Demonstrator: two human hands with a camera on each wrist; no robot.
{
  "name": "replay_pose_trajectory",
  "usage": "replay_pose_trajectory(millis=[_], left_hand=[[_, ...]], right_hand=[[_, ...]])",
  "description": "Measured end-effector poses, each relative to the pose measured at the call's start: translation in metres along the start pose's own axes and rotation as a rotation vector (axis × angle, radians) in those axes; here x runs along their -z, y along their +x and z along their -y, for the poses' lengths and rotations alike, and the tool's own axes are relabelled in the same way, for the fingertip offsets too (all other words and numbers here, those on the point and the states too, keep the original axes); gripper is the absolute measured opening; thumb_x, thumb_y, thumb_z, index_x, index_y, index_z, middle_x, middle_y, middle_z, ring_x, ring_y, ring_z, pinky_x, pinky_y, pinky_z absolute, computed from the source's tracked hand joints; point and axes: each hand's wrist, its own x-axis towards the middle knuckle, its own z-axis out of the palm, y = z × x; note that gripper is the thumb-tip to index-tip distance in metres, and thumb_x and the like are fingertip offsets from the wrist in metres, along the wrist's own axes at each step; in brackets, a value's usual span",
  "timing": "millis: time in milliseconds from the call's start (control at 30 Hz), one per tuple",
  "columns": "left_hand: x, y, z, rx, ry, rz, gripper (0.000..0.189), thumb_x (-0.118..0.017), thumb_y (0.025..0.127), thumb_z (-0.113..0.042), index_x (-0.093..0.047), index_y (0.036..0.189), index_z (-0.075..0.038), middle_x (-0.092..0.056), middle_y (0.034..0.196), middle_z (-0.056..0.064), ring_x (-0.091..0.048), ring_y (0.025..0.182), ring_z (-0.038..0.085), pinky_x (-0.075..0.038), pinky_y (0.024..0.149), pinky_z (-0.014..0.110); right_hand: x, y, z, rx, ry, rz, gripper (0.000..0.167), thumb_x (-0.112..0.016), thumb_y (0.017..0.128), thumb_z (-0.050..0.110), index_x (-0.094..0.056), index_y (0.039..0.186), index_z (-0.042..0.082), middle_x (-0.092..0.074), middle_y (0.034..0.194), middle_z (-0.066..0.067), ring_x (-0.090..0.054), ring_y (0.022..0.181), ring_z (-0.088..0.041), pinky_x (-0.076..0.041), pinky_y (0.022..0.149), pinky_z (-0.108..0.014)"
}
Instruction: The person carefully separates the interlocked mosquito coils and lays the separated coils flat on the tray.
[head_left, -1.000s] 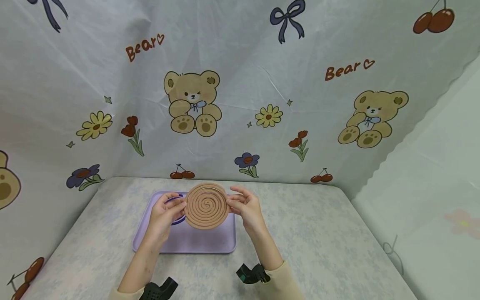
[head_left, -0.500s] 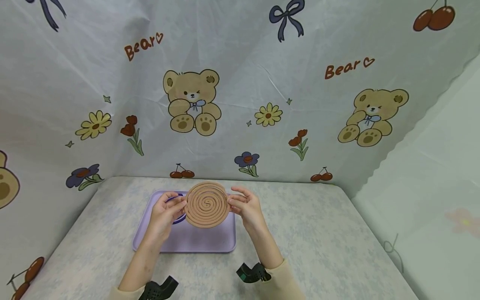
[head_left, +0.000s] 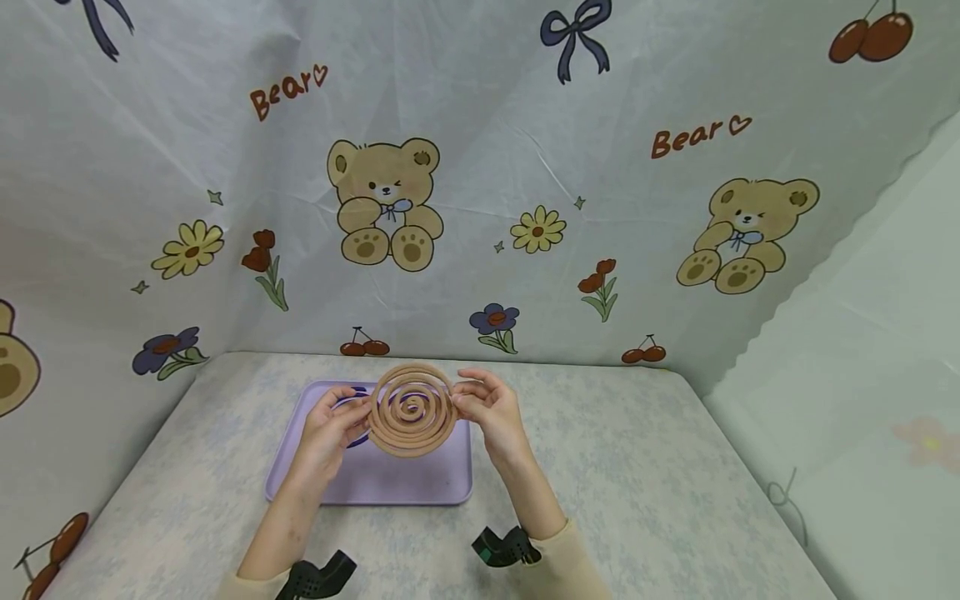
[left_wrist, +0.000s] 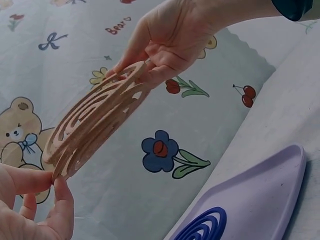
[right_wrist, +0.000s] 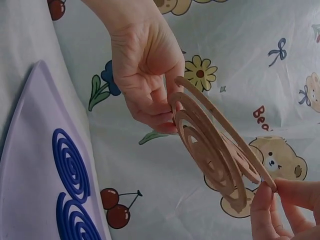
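A brown mosquito coil point(head_left: 415, 447) is held up face-on between both hands, above the tray. My left hand point(head_left: 328, 429) pinches its left edge between thumb and fingers. At the opposite edge my right hand point(head_left: 491, 412) pinches it the same way, one finger lifted off. Seen edge-on in the left wrist view, the coil point(left_wrist: 90, 122) shows layers spreading apart, with gaps between its rings. From the right wrist, an outer strand stands away from the other rings, and my right fingertips point(right_wrist: 262, 210) grip its end.
A lilac tray point(head_left: 405, 487) lies on the pale marbled table point(head_left: 637, 483) beneath the hands. Blue spiral coils point(right_wrist: 71, 165) lie on it, partly hidden by my left hand in the head view. A bear-print cloth point(head_left: 465, 125) hangs behind the table.
The brown coil was flat and tightly wound; now its rings have come apart, with visible gaps between them. Both hands stay nearly in place, the right shifting slightly.
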Motion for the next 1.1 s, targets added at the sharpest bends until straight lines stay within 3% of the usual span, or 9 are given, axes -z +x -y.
replay_pose_trajectory(millis=[267, 533, 800, 1100], left_hand=[[0.001, 0.0, -0.001, -0.005, 0.003, -0.052, 0.023, -0.054, 0.09, 0.008, -0.043, 0.095, -0.012, -0.067, 0.076, -0.011, -0.062, 0.069, 0.002, -0.054, 0.065, 0.013], [0.006, 0.0, -0.005, 0.009, 0.011, -0.064, 0.022, -0.053, 0.09, 0.008, -0.043, 0.096, -0.01, -0.066, 0.075, -0.011, -0.06, 0.068, 0.001, -0.053, 0.062, 0.013], [0.019, 0.002, -0.01, 0.001, 0.024, -0.05, 0.025, -0.054, 0.09, 0.007, -0.046, 0.093, -0.017, -0.068, 0.076, -0.012, -0.062, 0.068, 0.001, -0.054, 0.065, 0.013], [0.035, 0.007, -0.016, 0.009, 0.051, -0.081, 0.022, -0.055, 0.09, 0.005, -0.048, 0.094, -0.015, -0.07, 0.078, -0.012, -0.062, 0.069, 0.001, -0.055, 0.067, 0.013]], right_hand=[[-0.002, 0.002, 0.002, -0.084, 0.022, -0.09, 0.034, -0.058, 0.085, -0.011, -0.054, 0.117, -0.004, -0.067, 0.077, 0.005, -0.062, 0.062, -0.005, -0.055, 0.061, -0.019], [-0.003, 0.003, 0.003, -0.119, 0.042, -0.128, 0.031, -0.059, 0.083, -0.012, -0.057, 0.113, -0.002, -0.067, 0.074, 0.006, -0.062, 0.062, -0.006, -0.055, 0.06, -0.019], [-0.002, 0.005, -0.002, -0.134, 0.057, -0.143, 0.033, -0.057, 0.084, -0.012, -0.055, 0.116, -0.007, -0.067, 0.074, 0.005, -0.062, 0.062, -0.005, -0.055, 0.059, -0.019], [0.001, 0.008, -0.006, -0.145, 0.078, -0.175, 0.032, -0.057, 0.085, -0.011, -0.054, 0.116, -0.008, -0.067, 0.073, 0.005, -0.062, 0.062, -0.004, -0.055, 0.06, -0.019]])
